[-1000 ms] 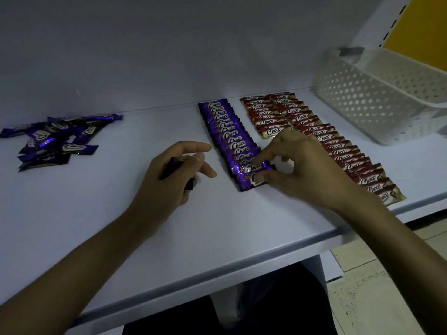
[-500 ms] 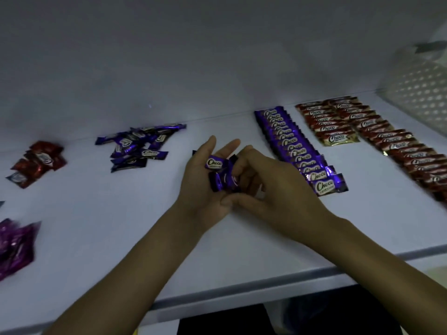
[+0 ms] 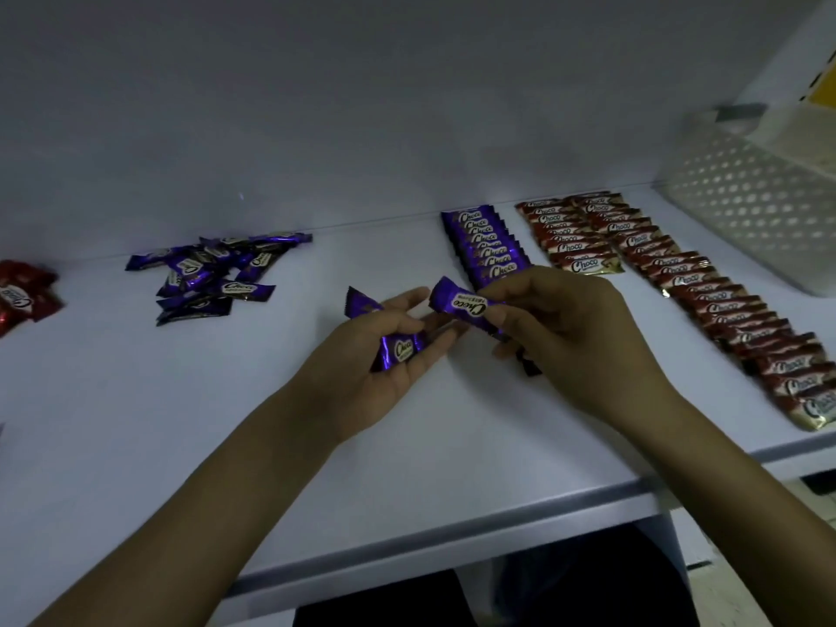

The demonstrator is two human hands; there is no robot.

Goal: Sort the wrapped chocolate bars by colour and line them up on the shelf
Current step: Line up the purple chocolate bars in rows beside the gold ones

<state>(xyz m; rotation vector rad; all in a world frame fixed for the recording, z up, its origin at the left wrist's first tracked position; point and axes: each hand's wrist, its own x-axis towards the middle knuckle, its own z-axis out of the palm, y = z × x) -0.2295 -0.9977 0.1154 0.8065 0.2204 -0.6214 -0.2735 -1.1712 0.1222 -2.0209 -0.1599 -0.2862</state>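
My left hand (image 3: pixel 384 350) lies palm up over the shelf and holds a few purple chocolate bars (image 3: pixel 398 348) in its curled fingers. My right hand (image 3: pixel 561 328) pinches one purple bar (image 3: pixel 466 305) by its end, lifted just above the left palm. Behind my right hand runs a neat purple row (image 3: pixel 486 244), its near end hidden by the hand. Two brown rows (image 3: pixel 669 269) lie to its right. A loose purple pile (image 3: pixel 212 273) sits at the left.
A white perforated basket (image 3: pixel 751 192) stands at the back right of the white shelf (image 3: pixel 181 423). Red bars (image 3: pixel 20 294) lie at the far left edge. The shelf's front edge runs just below my forearms.
My right hand has drawn one purple bar out of the bunch in my left palm and lifted it to the right. The view has shifted back toward the right.
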